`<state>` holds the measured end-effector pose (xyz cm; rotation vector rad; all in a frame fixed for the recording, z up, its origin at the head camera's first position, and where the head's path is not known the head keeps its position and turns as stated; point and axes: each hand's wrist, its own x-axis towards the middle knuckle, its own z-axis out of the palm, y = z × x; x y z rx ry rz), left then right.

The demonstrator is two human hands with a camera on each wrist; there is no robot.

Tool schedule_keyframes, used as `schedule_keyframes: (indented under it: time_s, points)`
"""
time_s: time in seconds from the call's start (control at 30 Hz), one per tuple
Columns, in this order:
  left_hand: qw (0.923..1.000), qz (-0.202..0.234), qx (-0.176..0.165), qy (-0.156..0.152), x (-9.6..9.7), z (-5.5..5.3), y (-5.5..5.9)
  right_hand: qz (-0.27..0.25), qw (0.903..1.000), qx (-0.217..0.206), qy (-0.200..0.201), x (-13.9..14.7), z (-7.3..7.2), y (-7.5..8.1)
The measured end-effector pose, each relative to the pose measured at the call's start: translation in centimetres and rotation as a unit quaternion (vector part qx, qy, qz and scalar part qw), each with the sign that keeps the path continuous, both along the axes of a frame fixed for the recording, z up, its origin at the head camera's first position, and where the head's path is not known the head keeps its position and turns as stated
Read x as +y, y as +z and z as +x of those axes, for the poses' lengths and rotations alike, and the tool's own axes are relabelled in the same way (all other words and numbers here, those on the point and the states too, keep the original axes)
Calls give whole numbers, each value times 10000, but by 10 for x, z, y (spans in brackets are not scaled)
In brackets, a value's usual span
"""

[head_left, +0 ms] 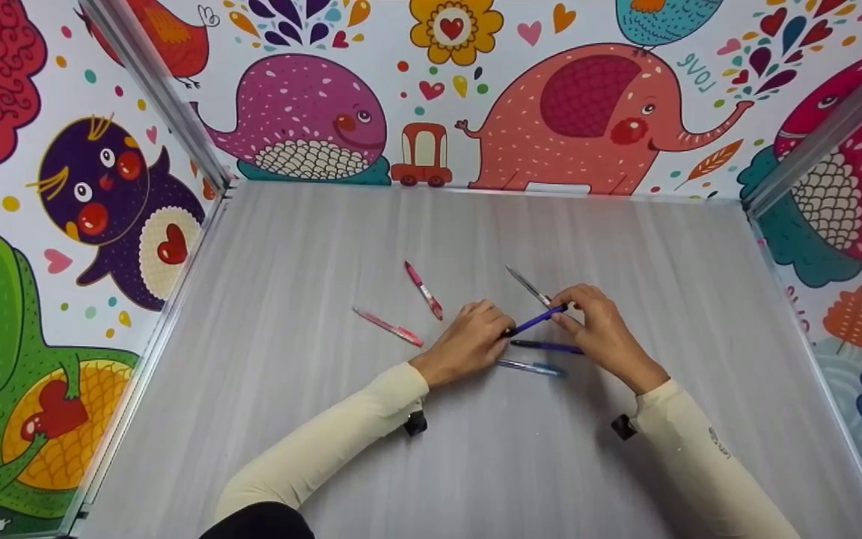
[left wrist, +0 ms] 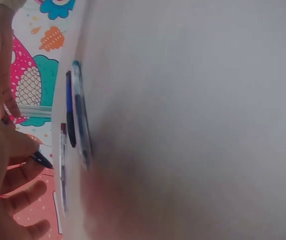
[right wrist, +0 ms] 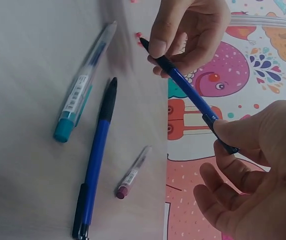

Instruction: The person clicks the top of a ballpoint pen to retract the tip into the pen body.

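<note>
A blue pen (right wrist: 185, 89) with a black grip is held above the table by both hands. My left hand (head_left: 472, 338) pinches its black tip end between thumb and fingers. The clip end sits between the thumb and forefinger of my right hand (head_left: 604, 333). Below them on the table lies a second blue pen (right wrist: 97, 157), with a clear pen with a teal end (right wrist: 78, 90) beside it. Just beyond the right hand is a clear pen with a dark red end (head_left: 528, 284). In the left wrist view, the held pen is mostly hidden by the left hand.
Left of the hands, a pink clear pen (head_left: 387, 326) and a red-and-white pen (head_left: 423, 290) lie on the grey table (head_left: 289, 247). Printed panels (head_left: 431, 90) in metal frames stand along the back and both sides.
</note>
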<state>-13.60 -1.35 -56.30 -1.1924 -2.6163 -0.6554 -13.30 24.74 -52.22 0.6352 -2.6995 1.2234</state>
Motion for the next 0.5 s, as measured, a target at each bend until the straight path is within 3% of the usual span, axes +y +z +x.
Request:
schedule_keyframes:
  time_s: [0.23, 0.5]
  points:
    - [9953, 649, -717, 34, 6, 8, 3, -348, 9992, 155, -99, -3, 5, 6]
    - [9738, 1509, -1679, 256, 14, 19, 6, -1044, 9940, 55, -315, -12, 10, 11]
